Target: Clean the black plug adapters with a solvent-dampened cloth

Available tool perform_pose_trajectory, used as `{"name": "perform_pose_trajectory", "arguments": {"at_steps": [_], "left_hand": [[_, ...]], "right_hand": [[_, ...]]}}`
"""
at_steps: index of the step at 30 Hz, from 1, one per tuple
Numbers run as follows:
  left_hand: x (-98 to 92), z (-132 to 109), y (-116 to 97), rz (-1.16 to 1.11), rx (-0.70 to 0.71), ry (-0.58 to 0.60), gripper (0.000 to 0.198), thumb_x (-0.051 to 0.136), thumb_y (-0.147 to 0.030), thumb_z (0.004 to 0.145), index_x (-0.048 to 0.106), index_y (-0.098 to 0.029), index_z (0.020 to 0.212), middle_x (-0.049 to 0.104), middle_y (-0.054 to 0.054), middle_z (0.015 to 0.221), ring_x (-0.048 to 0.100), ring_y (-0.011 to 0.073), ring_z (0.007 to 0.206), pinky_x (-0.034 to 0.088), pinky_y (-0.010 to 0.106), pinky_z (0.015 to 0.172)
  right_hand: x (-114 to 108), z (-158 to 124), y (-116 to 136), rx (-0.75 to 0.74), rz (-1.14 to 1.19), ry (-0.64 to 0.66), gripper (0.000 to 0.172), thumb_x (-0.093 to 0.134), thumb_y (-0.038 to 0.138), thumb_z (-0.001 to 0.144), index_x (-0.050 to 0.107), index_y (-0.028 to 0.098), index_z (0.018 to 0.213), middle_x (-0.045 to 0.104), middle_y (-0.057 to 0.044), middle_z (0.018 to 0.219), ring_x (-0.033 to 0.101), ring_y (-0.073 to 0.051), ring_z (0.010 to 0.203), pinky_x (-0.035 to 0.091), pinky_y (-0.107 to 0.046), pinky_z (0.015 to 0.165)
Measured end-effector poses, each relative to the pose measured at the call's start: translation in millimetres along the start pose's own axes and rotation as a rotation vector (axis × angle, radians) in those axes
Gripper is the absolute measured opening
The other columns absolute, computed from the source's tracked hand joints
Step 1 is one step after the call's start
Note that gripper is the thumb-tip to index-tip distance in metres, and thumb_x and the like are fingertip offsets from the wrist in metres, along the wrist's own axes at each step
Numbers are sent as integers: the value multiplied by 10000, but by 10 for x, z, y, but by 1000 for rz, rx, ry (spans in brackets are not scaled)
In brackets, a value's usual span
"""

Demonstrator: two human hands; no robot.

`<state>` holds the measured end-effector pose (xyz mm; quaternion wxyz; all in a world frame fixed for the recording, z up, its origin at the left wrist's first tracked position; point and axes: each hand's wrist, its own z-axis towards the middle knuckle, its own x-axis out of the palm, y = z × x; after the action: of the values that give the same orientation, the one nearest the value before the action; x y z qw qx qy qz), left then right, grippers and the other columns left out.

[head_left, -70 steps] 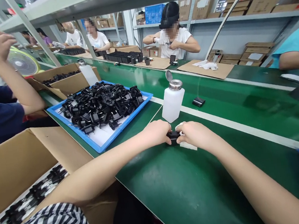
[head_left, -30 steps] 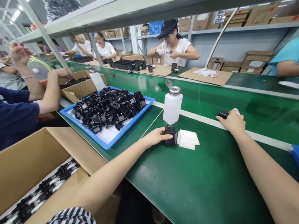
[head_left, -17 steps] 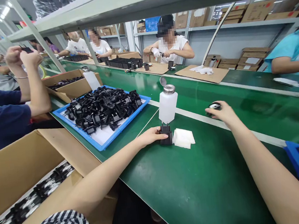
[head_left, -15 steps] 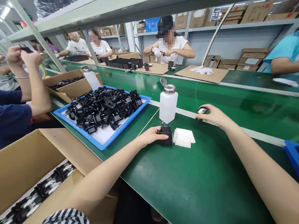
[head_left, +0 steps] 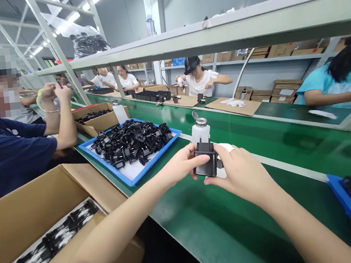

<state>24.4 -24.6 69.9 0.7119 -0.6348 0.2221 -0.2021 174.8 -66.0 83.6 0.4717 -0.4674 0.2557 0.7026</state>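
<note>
My left hand [head_left: 183,164] grips a black plug-in charger [head_left: 205,164], thumb across its front face and its two pins pointing up. Against the charger's right side is my right hand [head_left: 242,172], fingers closed around a small dark part [head_left: 219,163] that is mostly hidden. Just behind them stands a white dispenser bottle [head_left: 200,132] with its metal lid flipped up. A folded white cloth [head_left: 221,172] shows partly behind my right fingers, on the green bench [head_left: 185,222].
To the left, a blue tray [head_left: 130,181] holds a heap of black plug parts. An open cardboard box [head_left: 29,205] with packed parts stands nearer. Another blue tray [head_left: 342,197] sits at right. A shelf beam [head_left: 215,35] crosses overhead. Co-workers sit left and across.
My right hand has come left with the small dark part to the charger. My left hand has raised the charger slightly toward me. The view has tilted up.
</note>
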Motion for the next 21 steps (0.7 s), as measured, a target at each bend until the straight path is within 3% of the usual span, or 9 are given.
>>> {"name": "perform_pose_trajectory", "arguments": {"at_steps": [4,6,8,11,13,15,21], "left_hand": [[187,-273,-165,175,202,-338,363,570,-345,603,362,-189,856,487,-12,715,495,88,558,386,174,401],[246,-381,-183,253,382,-416,309,530,-325,649,359,-211,879,489,-6,751,501,97,611,412,202,480],[277,-453,-190,388,567,-326,232,435,-333,716,391,-218,912,492,18,799,496,116,682,418,241,560],[313,-488,-194,550,789,-144,325,379,-411,722,429,-193,958,476,63,871,467,157,763,401,292,621],[345,-479,-176,542,893,-169,352,387,-424,710,428,-176,957,473,66,842,452,155,733,387,294,603],[376,-462,-139,512,951,-258,260,366,-351,740,440,-171,913,475,49,778,436,134,690,369,277,582],[382,-448,-43,504,936,-335,140,340,-204,764,458,-160,824,478,31,727,423,111,667,343,252,565]], "right_hand": [[-99,-23,112,-109,-84,-263,595,481,633,546,491,93,797,496,-78,642,458,-205,606,321,-294,547],[-150,-55,137,-152,-94,-363,580,443,657,550,492,105,722,470,-63,594,433,-187,567,307,-288,527],[-203,-104,162,-183,-101,-461,524,412,627,598,492,116,675,448,-53,560,411,-175,550,295,-283,517],[-251,-181,204,-222,-107,-588,405,390,516,672,494,129,613,415,-39,519,375,-158,528,279,-274,501],[-245,-216,231,-229,-113,-636,358,388,462,686,483,141,560,385,-28,492,343,-146,506,264,-267,483],[-213,-230,255,-216,-114,-661,340,391,438,684,471,149,523,354,-17,472,316,-137,492,250,-263,469],[-110,-211,287,-205,-103,-711,309,406,392,677,472,148,500,314,-3,465,258,-116,465,224,-253,446]]}}
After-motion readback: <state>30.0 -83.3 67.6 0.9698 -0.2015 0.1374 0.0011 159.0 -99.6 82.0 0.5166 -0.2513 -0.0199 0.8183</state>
